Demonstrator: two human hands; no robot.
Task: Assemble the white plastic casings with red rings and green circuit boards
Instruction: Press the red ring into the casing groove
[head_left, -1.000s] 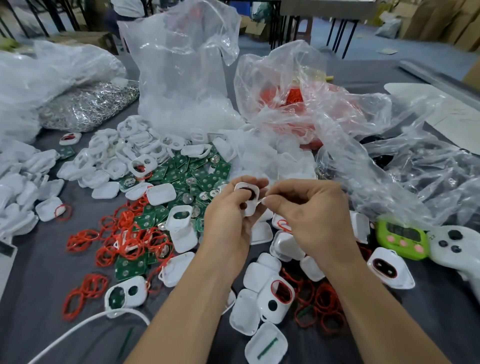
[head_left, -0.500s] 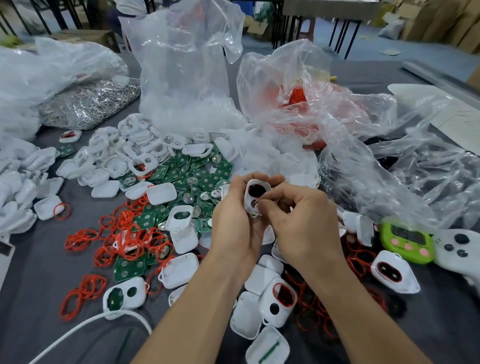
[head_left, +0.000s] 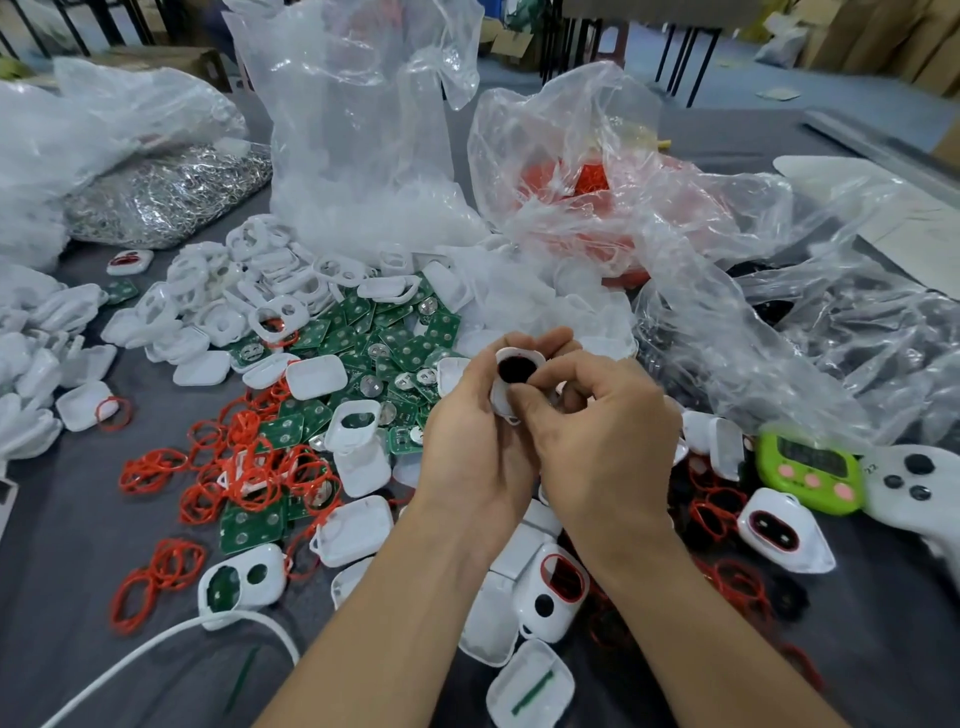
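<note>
- Left hand (head_left: 467, 457) grips a white casing (head_left: 498, 396) above the middle of the tabletop (head_left: 62, 545), with the fingers curled behind it and the thumb along its near edge.
- The right hand (head_left: 597, 441) meets it from the other side; its curled thumb and forefinger pinch the lower part of the same casing, and its other fingers are folded behind.
- The held casing faces the camera with its large round opening uppermost; the opening looks dark, and what sits inside cannot be made out.
- Loose red rings (head_left: 244, 457) lie in a tangle to the left of the hands, with more scattered under the right forearm.
- Green circuit boards (head_left: 395, 338) are heaped just beyond the left hand, between the rings and a pile of empty white shells (head_left: 249, 291).
- A finished-looking casing with a red ring in its opening (head_left: 553, 592) lies between the forearms; a second one (head_left: 784, 530) rests to the right.
- Another casing with a green board showing through it (head_left: 241, 577) lies near the left, beside a white cable (head_left: 156, 644).
- Crumpled clear plastic bags (head_left: 363, 130) stand at the back, one holding red rings (head_left: 597, 182) and one holding silvery metal parts (head_left: 166, 192).
- A green timer (head_left: 808, 470) and a white controller (head_left: 914, 488) sit side by side at the right edge.
</note>
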